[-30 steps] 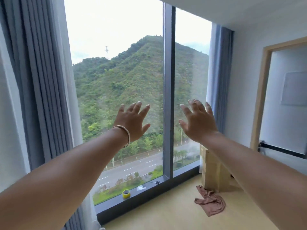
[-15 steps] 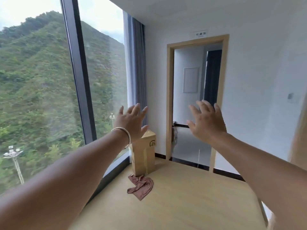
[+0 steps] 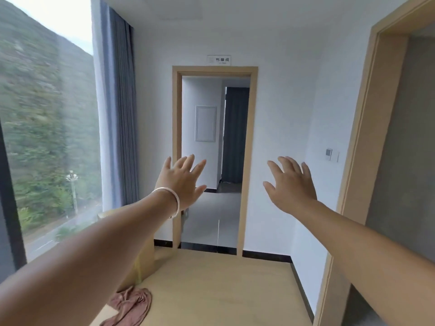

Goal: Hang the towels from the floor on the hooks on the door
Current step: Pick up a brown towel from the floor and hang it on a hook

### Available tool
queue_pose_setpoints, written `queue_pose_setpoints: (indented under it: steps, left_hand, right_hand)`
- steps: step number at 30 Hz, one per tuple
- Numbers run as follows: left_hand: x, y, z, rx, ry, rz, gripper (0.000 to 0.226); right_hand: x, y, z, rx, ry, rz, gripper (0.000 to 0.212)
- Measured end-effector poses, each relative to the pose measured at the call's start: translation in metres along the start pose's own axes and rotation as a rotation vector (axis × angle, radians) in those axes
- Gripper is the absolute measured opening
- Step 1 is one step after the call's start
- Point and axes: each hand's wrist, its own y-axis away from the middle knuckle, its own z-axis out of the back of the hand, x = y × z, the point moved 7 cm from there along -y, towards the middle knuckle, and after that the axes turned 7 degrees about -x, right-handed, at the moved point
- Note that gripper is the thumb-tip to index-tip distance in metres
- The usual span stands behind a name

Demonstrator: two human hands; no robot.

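A crumpled brownish-pink towel lies on the light wooden floor at the lower left, partly hidden under my left forearm. My left hand, a silver bangle on its wrist, is stretched out in front of me with fingers spread and holds nothing. My right hand is raised beside it, fingers spread too, empty. Both hands hover well above the towel. No hooks or door leaf show in this view.
A cardboard box stands behind the towel, by the window and grey curtain. Straight ahead an open doorway leads to another room. A second wooden door frame runs down the right side.
The view has swung right from the window to the doorway wall. The towel and box have shifted to the lower left of view. Both hands stay raised, spread and empty.
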Motion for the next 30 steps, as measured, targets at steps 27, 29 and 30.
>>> queue_pose_setpoints:
  steps: [27,29,30]
  left_hand:
    - [0.011,-0.279,-0.388,0.114,-0.004,0.025,0.071]
    - [0.012,-0.299,-0.42,0.123,0.001,0.055,0.071]
    - [0.012,-0.307,-0.435,0.135,0.003,0.06,0.072]
  right_hand:
    - [0.011,-0.259,-0.381,0.093,-0.084,0.147,0.058]
    - [0.012,-0.282,-0.412,0.096,-0.103,0.163,0.059]
    - [0.014,-0.292,-0.427,0.103,-0.109,0.171,0.06]
